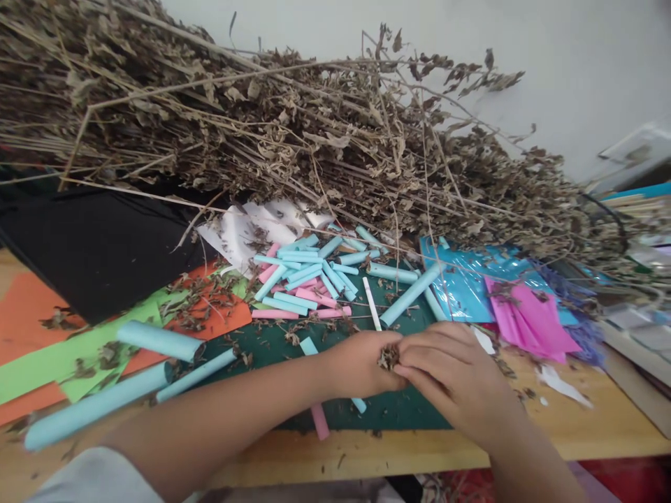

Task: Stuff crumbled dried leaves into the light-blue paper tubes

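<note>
My left hand point(359, 365) is closed around a small clump of dried leaves point(388, 356), which shows at the thumb side. Pressed up against it, my right hand point(448, 370) has its fingers bent together in a pinch at the clump's edge. Whether a paper tube is hidden inside the left fist, I cannot tell. Below and behind the left hand lie a pink paper tube point(319, 421) and a thin blue one point(359, 405). Beyond the hands is a pile of short blue and pink paper tubes point(298, 272) on a dark green mat point(398, 412).
A large heap of dried leafy stalks point(314, 133) spans the back. Wide blue tubes point(99, 405) and orange and green paper sheets point(36, 370) lie left, near a black panel point(94, 244). Right are a shiny blue packet point(466, 279) and pink paper point(532, 318) on the wooden table point(623, 419).
</note>
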Demonstrator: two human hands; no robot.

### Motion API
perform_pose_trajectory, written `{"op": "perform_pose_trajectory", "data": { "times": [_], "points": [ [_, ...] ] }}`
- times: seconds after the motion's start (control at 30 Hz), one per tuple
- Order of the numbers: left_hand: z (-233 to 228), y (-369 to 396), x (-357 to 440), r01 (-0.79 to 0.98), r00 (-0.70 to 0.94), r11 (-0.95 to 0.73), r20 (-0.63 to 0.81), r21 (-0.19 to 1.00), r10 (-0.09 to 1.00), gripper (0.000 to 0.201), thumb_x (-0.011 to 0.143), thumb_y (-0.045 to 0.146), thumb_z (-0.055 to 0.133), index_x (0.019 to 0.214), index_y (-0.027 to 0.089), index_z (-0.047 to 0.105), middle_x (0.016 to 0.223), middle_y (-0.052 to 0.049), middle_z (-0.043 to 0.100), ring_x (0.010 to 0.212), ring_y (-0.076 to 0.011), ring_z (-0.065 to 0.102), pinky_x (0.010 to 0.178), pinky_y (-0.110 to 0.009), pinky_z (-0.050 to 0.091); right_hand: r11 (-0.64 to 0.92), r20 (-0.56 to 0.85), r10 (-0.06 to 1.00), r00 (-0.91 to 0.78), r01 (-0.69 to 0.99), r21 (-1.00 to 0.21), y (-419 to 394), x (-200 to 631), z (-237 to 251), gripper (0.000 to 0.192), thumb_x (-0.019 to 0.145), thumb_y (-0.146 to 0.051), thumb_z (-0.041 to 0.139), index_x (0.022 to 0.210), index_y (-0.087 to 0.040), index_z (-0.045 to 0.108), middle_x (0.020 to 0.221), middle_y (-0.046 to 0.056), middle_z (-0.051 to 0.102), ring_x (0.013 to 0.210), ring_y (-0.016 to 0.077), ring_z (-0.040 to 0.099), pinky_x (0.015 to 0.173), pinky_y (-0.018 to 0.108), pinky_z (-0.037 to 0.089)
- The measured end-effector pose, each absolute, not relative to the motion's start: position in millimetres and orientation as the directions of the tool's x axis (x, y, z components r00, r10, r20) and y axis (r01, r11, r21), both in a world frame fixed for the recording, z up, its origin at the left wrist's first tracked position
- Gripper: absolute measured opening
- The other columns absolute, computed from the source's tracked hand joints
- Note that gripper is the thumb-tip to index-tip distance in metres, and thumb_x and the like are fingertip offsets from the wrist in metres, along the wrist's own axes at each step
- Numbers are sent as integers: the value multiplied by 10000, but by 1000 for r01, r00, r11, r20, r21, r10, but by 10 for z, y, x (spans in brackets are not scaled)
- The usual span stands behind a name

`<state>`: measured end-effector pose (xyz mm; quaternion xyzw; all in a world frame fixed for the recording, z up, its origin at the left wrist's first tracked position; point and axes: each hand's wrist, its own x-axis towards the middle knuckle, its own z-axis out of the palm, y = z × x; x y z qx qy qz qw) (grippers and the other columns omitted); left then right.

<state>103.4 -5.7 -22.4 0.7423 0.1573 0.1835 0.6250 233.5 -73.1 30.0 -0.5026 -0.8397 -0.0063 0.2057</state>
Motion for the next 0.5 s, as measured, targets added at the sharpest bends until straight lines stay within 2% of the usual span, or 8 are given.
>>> {"op": "perform_pose_trajectory", "data": {
  "times": [0.07,0.17,0.23,0.33,0.43,0.5],
  "points": [
    [-218,-52,1033,-27,883,-172,104,985,457,129,620,156,541,722,119,473,614,41,430,586,-77,407,533,-179,365,527,335,820,-463,840,-128,-733,2346,331,72,729,-173,504,752,-226,548,878,9,598,763,191,449,672,367,330],
    [-226,-47,1037,-31,886,-226,132,974,445,118,631,193,548,657,123,455,557,51,393,549,-71,394,492,-170,343,529,259,828,-497,846,-67,-740,2345,382,119,720,-194,487,806,-239,556,1126,13,488,881,238,402,721,417,305],
    [-238,-49,1043,-21,889,-254,134,967,437,135,635,209,551,622,128,444,542,51,394,552,-75,405,486,-167,337,512,193,848,-494,857,-53,-748,2343,410,128,717,-200,480,811,-241,557,1190,12,429,919,259,383,730,441,297],
    [-253,-55,1051,-19,892,-271,139,962,430,127,634,195,548,609,129,442,553,48,417,569,-76,421,493,-164,340,533,170,843,-511,837,-126,-768,2368,419,149,724,-193,456,838,-236,542,1194,31,404,938,256,390,742,443,310],
    [-247,-56,1048,18,882,-266,110,964,458,123,636,216,546,639,124,465,560,47,427,555,-73,414,485,-165,342,530,290,842,-455,800,-283,-783,2399,388,221,740,-153,406,938,-210,486,1117,78,427,945,221,418,742,386,365],
    [-227,-48,1039,-2,890,-257,120,966,440,120,647,209,539,715,119,498,614,32,475,595,-86,444,532,-179,374,516,336,844,-418,803,-299,-777,2383,362,255,737,-149,416,985,-199,455,1045,89,456,923,210,435,717,361,387]
  ]
}}
